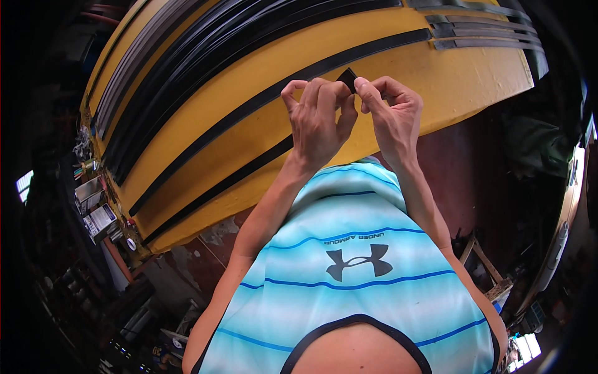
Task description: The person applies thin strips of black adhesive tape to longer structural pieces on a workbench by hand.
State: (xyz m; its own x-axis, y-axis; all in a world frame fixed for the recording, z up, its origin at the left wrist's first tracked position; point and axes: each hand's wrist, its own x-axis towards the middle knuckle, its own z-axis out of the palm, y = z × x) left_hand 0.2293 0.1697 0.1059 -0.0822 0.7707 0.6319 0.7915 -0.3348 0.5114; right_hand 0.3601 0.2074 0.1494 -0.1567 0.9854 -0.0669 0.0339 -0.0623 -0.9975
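Both of my hands are raised over the yellow table, pinching the end of a black strip (347, 79) between them. My left hand (317, 115) has its fingers curled around the strip, which seems to run down behind it toward the lower left. My right hand (392, 112) pinches the strip's tip between thumb and index finger. Beyond my hands, a separate long black strip (249, 105) lies across the yellow table (473, 81).
Bundled black strips (180, 68) and grey strips (134, 68) lie at the table's far left. More grey strips (486, 31) overlap the far right end. Boxes (99, 219) stand beside the left edge, and a dark green cloth (539, 146) is at the right.
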